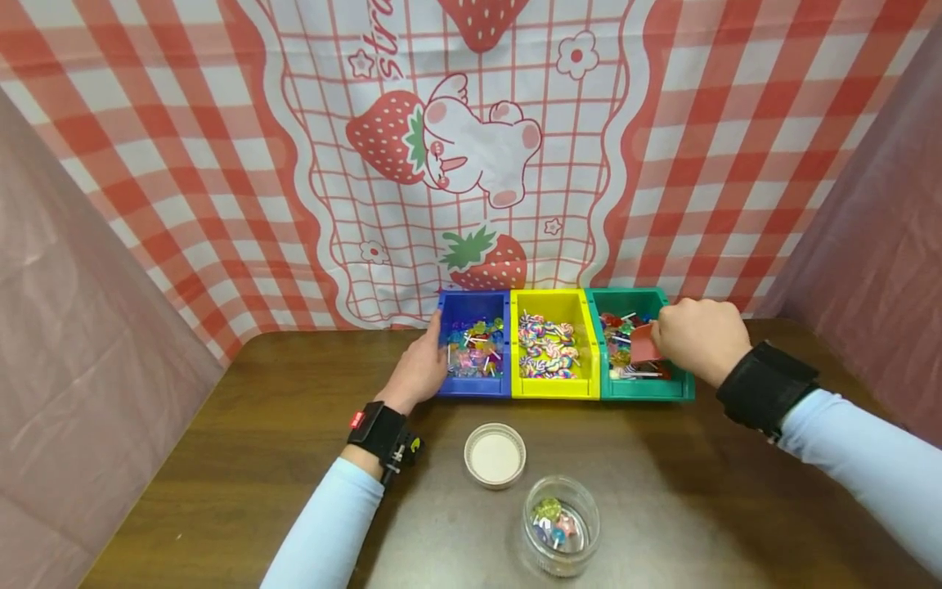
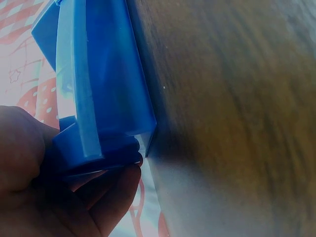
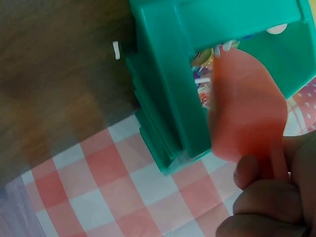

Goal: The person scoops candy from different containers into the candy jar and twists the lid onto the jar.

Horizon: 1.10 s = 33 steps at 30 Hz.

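As left fingers (image 2: 121, 195) grip a blue bin (image 2: 116, 74), right fingers (image 3: 269, 200) clutch a part-hidden scoop (image 3: 249, 111).

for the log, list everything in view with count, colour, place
bins: 3, blue, yellow, green, side by side
candies: many, multicoloured, in bins and jar
scoop: 1, pinkish-red, at green bin
jar: 1, clear, table's front
lid: 1, white, between bins and jar
loose stick: 1, white, beside green bin
table: 1, brown, under bins
cloth: 1, red-and-white, behind bins
drapes: 2, pink, either side
straps: 2, black, wrists
sleeves: 2, light blue, arms
left hand: 1, gripping blue bin
right hand: 1, gripping scoop
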Available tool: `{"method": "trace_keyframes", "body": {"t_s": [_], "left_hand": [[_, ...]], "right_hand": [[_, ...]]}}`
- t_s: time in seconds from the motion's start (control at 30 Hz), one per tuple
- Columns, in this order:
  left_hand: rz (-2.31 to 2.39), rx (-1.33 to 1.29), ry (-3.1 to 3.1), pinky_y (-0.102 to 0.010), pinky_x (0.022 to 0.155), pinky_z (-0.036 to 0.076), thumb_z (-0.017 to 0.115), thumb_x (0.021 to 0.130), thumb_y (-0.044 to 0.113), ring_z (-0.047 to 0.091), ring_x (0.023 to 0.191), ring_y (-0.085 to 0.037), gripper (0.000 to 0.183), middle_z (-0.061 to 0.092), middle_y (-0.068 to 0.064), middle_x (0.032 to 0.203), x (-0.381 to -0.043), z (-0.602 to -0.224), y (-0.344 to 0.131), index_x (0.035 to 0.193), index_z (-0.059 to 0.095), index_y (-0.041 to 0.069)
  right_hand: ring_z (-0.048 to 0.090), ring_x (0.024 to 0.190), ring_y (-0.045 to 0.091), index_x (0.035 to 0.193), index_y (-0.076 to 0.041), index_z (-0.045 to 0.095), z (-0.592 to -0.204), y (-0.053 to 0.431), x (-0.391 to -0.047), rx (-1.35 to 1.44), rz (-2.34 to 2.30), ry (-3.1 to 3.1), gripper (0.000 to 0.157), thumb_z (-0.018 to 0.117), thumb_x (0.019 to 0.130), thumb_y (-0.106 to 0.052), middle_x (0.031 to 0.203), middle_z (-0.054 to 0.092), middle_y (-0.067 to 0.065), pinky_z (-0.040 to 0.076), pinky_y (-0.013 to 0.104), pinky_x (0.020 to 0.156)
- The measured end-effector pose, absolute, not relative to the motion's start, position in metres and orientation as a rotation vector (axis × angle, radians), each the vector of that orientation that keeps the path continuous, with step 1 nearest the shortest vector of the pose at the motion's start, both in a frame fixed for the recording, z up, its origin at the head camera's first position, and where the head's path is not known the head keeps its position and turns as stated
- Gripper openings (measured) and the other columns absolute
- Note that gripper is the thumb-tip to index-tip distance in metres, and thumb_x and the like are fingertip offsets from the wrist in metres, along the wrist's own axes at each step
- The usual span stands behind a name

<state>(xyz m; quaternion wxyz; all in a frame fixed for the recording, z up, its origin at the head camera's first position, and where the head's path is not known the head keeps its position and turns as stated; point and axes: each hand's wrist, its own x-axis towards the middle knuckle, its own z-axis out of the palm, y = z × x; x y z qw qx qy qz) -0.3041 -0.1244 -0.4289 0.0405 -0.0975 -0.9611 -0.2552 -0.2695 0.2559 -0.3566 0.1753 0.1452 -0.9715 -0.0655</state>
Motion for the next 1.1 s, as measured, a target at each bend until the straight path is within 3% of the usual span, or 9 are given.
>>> {"method": "trace_keyframes", "body": {"t_s": [0.5, 0.83, 0.93, 1.1], "left_hand": [[-0.766, -0.283, -2.978, -0.04, 0.083, 0.046, 0.04, 0.096, 0.02, 0.058, 0.098, -0.024, 0.065, 0.05, -0.014, 0.132, -0.305, -0.429, -0.123, 0.151, 0.006, 0.015], [-0.76, -0.278, -2.971, -0.04, 0.084, 0.045, 0.041, 0.096, 0.02, 0.058, 0.099, -0.025, 0.065, 0.049, -0.014, 0.134, -0.306, -0.426, -0.124, 0.151, 0.007, 0.015], [-0.766, -0.271, -2.974, -0.04, 0.085, 0.045, 0.041, 0.096, 0.02, 0.057, 0.101, -0.025, 0.065, 0.049, -0.014, 0.134, -0.306, -0.427, -0.124, 0.151, 0.007, 0.016], [-0.769, -0.262, -2.976, -0.04, 0.088, 0.044, 0.041, 0.096, 0.02, 0.056, 0.105, -0.026, 0.065, 0.049, -0.014, 0.134, -0.306, -0.427, -0.124, 0.151, 0.007, 0.016]], "right_hand": [[0.045, 0.046, 0.023, 0.056, -0.011, 0.056, -0.364, 0.241, -0.287, 0.232, -0.107, -3.025, 0.034, 0.056, 0.087, -0.026, 0.05, 0.045, 0.005, 0.042, 0.039, 0.039], [0.047, 0.052, 0.025, 0.063, -0.009, 0.06, -0.371, 0.236, -0.296, 0.098, 0.039, -3.155, 0.04, 0.05, 0.092, -0.035, 0.055, 0.048, 0.007, 0.042, 0.035, 0.043], [0.047, 0.051, 0.025, 0.065, -0.008, 0.06, -0.374, 0.237, -0.298, 0.109, 0.039, -3.125, 0.038, 0.05, 0.092, -0.034, 0.055, 0.046, 0.007, 0.041, 0.033, 0.042], [0.043, 0.047, 0.021, 0.056, -0.012, 0.054, -0.384, 0.244, -0.3, 0.238, 0.024, -3.027, 0.043, 0.048, 0.093, -0.033, 0.051, 0.041, 0.004, 0.037, 0.03, 0.04]]}}
